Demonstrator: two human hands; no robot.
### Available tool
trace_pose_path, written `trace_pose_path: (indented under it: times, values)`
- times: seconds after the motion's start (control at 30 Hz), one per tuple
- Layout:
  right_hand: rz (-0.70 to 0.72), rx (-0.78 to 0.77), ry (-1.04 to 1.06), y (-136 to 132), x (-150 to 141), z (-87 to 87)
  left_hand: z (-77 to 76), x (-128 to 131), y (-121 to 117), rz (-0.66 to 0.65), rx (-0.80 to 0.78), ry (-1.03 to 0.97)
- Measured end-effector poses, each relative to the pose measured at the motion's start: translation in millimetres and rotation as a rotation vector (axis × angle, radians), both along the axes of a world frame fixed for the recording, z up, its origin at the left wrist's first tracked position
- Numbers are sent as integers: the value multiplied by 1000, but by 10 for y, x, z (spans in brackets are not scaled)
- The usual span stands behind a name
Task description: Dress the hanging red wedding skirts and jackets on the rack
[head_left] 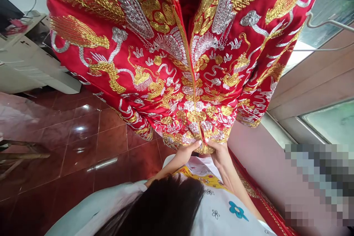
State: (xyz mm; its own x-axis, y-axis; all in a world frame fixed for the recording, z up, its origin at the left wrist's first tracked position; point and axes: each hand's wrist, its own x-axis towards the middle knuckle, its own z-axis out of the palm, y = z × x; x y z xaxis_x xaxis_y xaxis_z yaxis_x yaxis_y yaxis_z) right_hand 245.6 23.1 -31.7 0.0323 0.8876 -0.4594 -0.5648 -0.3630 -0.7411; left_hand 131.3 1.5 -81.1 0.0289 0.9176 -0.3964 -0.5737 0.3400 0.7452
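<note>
A red satin jacket (155,110) hangs in front of me, thickly embroidered in gold and silver. Its front zipper (190,59) parts at the neck and runs closed down the middle. At the bottom hem my left hand (186,152) grips the edge just left of the zipper line, thumb on top. My right hand (218,150) pinches the hem just right of it, its thumb close to the other. The fingers of both hands are mostly hidden under the cloth. Both sleeves hang loose at the sides.
To the right, a white wire hanger (329,24) juts out by a window (326,121). A pale cabinet (41,62) stands at left on glossy red floor tiles (110,147). A wooden stool (22,155) shows at the left edge. Dark hair hangs low in view.
</note>
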Motion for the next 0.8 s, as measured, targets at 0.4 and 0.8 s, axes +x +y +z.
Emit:
trace_pose_path:
  times: [0.4, 0.8]
  values:
    - [178, 25, 58, -41, 97, -62, 206, 29, 32, 68, 20, -16]
    - [225, 46, -2, -13, 66, -146, 45, -51, -8, -30, 70, 75]
